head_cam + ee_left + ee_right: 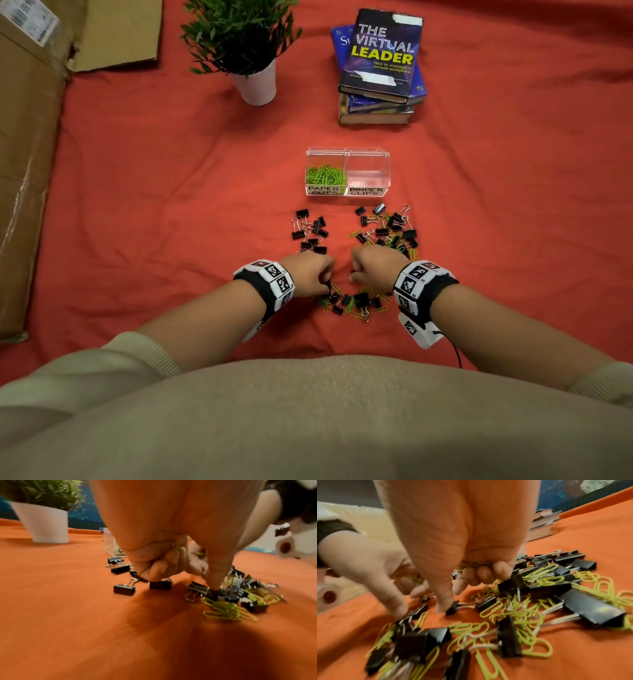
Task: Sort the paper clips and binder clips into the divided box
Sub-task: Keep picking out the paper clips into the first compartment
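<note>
Paper clips (376,310), lime green, and black binder clips (358,301) lay mixed in a loose heap directly under our two hands, at the near edge of the red cloth (171,188). We recorded two further lots beyond it: binder clips alone at far left (310,231), and a mixed pile at far right (390,228).

Divided box (368,154), clear plastic, stood straight ahead past those lots, its long axis running left to right. The compartment labelled for paper clips, on the left, held a green mound (325,175); the binder-clip compartment on the right looked empty.

Our left hand (310,274) had its fingers curled, with green wire showing inside the fist, thumb tip down on a binder clip (212,594). Our right hand (371,270) likewise gripped paper clips (476,564) in its curled fingers, thumb beside a small binder clip (453,607).

We judged the left hand nearer the paper-clip compartment, forward and slightly right of it.

Potted plant (246,44), stacked books (380,68), and cardboard (30,137) sat well apart.
</note>
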### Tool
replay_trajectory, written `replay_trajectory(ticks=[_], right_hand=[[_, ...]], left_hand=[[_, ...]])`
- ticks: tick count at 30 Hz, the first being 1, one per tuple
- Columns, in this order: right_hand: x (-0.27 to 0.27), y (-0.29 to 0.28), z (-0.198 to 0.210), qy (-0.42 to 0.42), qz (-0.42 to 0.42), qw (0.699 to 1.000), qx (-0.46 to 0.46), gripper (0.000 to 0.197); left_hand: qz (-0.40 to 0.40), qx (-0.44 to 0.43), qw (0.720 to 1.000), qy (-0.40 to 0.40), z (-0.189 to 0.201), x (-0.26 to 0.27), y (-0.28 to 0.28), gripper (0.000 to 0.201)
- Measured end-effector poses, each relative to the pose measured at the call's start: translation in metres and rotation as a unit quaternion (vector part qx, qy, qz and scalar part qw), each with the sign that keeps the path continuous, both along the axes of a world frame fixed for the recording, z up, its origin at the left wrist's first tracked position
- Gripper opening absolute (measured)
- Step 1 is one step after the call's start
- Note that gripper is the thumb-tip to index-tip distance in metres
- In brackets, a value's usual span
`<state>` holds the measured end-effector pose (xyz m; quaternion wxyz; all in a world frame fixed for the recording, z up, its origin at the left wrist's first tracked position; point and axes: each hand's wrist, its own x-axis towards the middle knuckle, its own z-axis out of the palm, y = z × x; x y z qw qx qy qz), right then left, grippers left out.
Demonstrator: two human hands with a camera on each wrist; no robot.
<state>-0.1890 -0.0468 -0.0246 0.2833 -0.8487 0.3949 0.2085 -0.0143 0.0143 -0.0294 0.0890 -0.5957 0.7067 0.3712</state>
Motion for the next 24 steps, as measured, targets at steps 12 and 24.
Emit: replay_trajectory(ticks=[12,24], right_hand=[[-0.015,0.014,0.006,0.026,0.094,0.993,0.063,0.042],[-0.028,-0.005,0.010,-0.019,0.016,1.000,0.009,0.013]], left_hand=[[0.072,-0.102,0.992,-0.021,0.004,0.005,-0.012,0.019],[-0.081,-0.055,0.995,-0.029,-0.007,-0.016,0.002,0.029]])
